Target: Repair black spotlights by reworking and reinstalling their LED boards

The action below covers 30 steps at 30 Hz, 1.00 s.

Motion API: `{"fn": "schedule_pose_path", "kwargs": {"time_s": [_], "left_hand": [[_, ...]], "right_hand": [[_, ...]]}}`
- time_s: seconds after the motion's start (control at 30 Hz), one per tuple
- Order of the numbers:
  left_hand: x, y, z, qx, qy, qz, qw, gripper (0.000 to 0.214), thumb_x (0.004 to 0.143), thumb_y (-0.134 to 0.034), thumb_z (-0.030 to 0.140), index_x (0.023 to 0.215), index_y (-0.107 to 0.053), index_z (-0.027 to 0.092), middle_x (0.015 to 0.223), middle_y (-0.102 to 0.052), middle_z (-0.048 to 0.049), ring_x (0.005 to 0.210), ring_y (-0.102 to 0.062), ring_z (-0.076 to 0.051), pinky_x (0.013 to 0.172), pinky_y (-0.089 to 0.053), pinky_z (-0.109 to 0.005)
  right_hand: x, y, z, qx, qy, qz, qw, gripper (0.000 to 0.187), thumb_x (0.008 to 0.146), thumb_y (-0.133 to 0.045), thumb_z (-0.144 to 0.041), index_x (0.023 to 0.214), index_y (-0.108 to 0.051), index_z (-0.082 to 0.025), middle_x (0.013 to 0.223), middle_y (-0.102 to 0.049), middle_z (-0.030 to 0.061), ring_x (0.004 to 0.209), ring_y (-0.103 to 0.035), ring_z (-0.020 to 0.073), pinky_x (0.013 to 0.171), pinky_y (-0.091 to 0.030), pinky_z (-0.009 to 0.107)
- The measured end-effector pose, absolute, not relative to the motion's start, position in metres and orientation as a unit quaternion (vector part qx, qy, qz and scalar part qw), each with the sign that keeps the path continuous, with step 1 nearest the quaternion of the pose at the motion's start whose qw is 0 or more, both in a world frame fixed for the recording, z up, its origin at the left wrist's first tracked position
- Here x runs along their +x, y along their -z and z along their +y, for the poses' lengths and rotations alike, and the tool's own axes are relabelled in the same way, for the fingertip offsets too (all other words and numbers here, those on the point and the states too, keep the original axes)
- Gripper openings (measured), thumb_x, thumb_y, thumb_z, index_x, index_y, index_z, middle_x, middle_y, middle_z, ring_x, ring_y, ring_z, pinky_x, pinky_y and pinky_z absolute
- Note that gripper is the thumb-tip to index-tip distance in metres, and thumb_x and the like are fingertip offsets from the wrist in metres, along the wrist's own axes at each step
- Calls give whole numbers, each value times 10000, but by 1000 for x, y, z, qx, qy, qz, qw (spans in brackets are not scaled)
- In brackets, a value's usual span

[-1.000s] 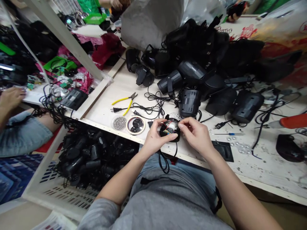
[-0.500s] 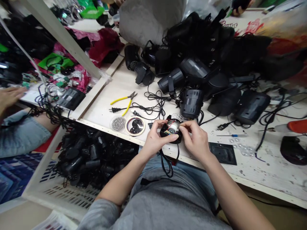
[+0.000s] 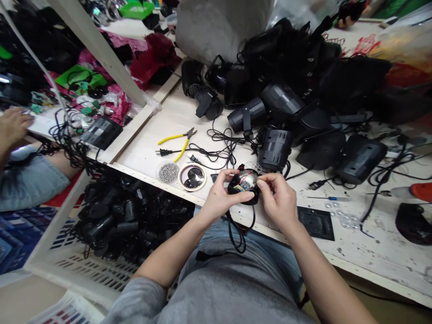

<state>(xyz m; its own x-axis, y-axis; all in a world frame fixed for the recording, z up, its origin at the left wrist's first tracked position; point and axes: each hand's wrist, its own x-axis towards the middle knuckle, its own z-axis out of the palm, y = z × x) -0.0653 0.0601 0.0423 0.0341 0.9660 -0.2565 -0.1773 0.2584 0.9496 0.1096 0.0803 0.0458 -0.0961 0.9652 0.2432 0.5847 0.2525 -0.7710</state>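
Note:
My left hand (image 3: 218,198) grips a small black round lamp housing (image 3: 243,188) at the near edge of the workbench (image 3: 371,243), thumb and fingers wrapped round its left side. A silver part and red wires show inside the open housing. My right hand (image 3: 280,201) pinches at the housing's right rim, fingers curled on its inner parts. A black cord (image 3: 238,229) hangs from the housing down over my lap.
Yellow-handled pliers (image 3: 177,141), a dish of small screws (image 3: 168,172) and a tape ring (image 3: 192,176) lie left of my hands. A heap of black lamp housings (image 3: 286,108) fills the bench behind. A white crate (image 3: 101,225) of black parts stands below. Another person's hand (image 3: 11,126) rests at far left.
The view drifted slightly; my hands and the housing sit a little lower and to the right. My right fingers shifted closer onto the housing's rim. The other person's hand moved at left.

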Motion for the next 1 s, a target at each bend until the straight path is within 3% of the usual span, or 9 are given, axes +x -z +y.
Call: {"fn": "schedule_pose_path", "kwargs": {"time_s": [0.23,0.4,0.53,0.8,1.0], "left_hand": [[-67,-42,61,414,-474,517,580,625,596,-941,374,1099,-595,241,1141,-621,-44,1109,-564,-233,915,-456,-326],[-69,-47,62,407,-461,492,616,723,600,-934,387,1214,-573,263,1111,-615,-40,1022,-587,-213,873,-464,-317],[-70,-50,63,410,-462,483,621,633,610,-932,420,1123,-611,237,1069,-642,-35,1000,-601,-212,874,-466,-317],[-66,-45,65,410,-484,491,597,629,584,-955,394,1100,-639,221,1177,-660,-59,1161,-586,-258,1022,-439,-381],[-68,-45,66,411,-484,493,595,631,578,-957,389,1094,-641,210,1194,-678,-71,1184,-588,-265,1088,-393,-420]], "right_hand": [[112,-52,84,-533,-260,-719,363,135,948,-531,-345,899,-606,-244,819,-716,42,707,-656,194,695,-534,325],[113,-57,87,-512,-264,-737,353,142,942,-528,-330,873,-617,-243,802,-714,35,694,-651,187,685,-523,316],[114,-60,88,-505,-279,-742,341,163,938,-523,-342,866,-634,-246,818,-720,43,712,-653,195,703,-520,326],[119,-56,91,-517,-320,-709,356,181,913,-557,-380,857,-657,-241,769,-715,28,648,-626,182,665,-506,325],[124,-52,94,-498,-372,-691,370,219,881,-489,-287,912,-697,-225,725,-690,12,672,-652,181,671,-523,322]]}}
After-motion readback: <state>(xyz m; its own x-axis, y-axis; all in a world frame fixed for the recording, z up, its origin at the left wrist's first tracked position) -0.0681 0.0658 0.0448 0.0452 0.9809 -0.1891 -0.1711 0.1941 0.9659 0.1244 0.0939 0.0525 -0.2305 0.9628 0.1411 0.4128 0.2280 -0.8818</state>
